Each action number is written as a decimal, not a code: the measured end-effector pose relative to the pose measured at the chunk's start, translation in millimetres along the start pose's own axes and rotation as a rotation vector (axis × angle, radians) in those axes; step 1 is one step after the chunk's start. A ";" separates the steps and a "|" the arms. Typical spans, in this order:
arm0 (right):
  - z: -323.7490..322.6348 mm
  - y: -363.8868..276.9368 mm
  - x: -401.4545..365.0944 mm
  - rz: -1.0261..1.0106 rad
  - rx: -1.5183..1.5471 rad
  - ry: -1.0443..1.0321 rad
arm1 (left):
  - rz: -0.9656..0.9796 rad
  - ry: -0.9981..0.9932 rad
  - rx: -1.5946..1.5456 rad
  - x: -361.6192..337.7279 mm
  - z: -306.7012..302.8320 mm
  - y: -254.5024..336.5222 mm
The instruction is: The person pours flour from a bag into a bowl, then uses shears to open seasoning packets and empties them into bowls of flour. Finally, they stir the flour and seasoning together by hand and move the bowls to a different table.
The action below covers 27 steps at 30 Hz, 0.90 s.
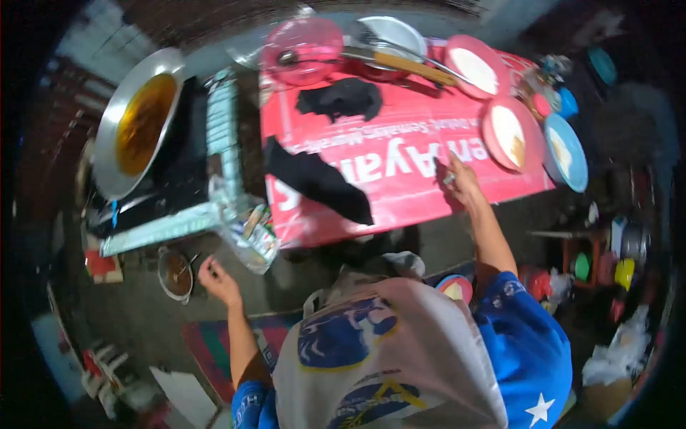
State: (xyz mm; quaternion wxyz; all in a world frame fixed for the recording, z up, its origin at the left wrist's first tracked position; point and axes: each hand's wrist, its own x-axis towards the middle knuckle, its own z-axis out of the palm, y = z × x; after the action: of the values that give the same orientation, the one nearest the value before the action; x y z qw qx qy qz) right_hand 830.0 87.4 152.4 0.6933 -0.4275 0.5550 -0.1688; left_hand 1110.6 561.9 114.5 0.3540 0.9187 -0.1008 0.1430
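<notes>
My left hand (221,283) hangs in the air below the table's left corner, near a pot of brown liquid (176,274) on the floor. Its fingers are loosely bent and seem to hold nothing. My right hand (463,181) is over the front edge of the red table cover (400,204), index finger stretched forward; a small pale spot shows at its fingers, too blurred to name. Closest to it is a pink bowl (502,129) of white powder. Two black cloths, one near the front (321,182) and one farther back (343,99), lie on the cover.
A wide pan of oil (148,118) sits on the stove (187,143) at left. A plastic bag (250,239) hangs at the table corner. At the back are a red basin (304,46), a metal bowl (393,32) and a long wooden-handled utensil (404,64). A blue bowl (566,154) stands at right.
</notes>
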 end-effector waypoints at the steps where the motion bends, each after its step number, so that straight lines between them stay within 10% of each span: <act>1: 10.4 -2.0 -10.0 0.031 0.050 -0.052 | -0.088 -0.036 -0.055 -1.6 -7.2 -1.6; 12: 263.4 54.1 -87.2 0.394 0.002 -0.784 | -0.680 -0.108 -0.152 -86.8 65.9 -48.1; 14: 302.5 87.0 -78.2 0.289 -0.265 -0.920 | -0.847 -0.080 -0.278 -124.9 100.1 -85.6; 16: 344.9 120.2 -72.8 -0.337 -1.021 -0.891 | -1.081 -0.401 -0.372 -140.2 115.9 -104.6; 19: 380.0 173.8 -67.7 -0.776 -1.218 -0.858 | -1.062 -0.145 -0.856 -95.3 55.7 17.6; 23: 423.1 224.7 -58.7 -0.913 -1.567 -1.049 | -0.851 -0.445 -0.502 -89.1 41.1 28.8; 27: 439.9 227.5 -70.2 -0.964 -1.658 -1.082 | -1.057 -0.169 -1.028 -73.2 11.3 79.7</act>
State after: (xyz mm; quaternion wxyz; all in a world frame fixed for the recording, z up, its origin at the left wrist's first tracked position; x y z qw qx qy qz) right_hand 1154.4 446.9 26.9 0.2041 -0.9496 -0.1060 0.2128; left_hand 1021.3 502.2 131.6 0.7521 0.5709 0.2737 -0.1830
